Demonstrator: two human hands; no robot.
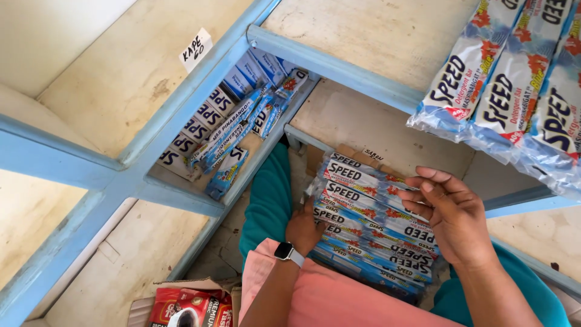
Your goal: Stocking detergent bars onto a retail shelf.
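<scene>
**Two hands on a stack of wrapped soap bars**

Nearest the camera, a red printed carton point(184, 309) sits at the bottom edge, in an opened cardboard box. Beside it lies the person's lap, in pink cloth point(327, 300) over teal trousers point(269, 200).

The left hand point(304, 230), with a white-strapped smartwatch point(287, 252) on the wrist, presses against the near left end of a stack of long blue, white and red plastic-wrapped detergent bars point(369, 233). Its fingers are tucked under or behind the stack, so whether they close around a bar cannot be told. The right hand point(451, 215) rests over the right end of the same stack, fingers loosely spread and curled, touching the top wrappers without clamping any one bar. The stack rests low between the person's knees, at the front of a pale wooden shelf with light blue painted rails point(339, 63).

Farther off, in the compartment to the left, more small blue and white packets point(233, 130) stand and lie in a loose row. A white handwritten paper label point(196, 48) is fixed to the rail above them. At upper right, a clear plastic bundle of the same detergent bars point(514, 85) overhangs a shelf.
</scene>
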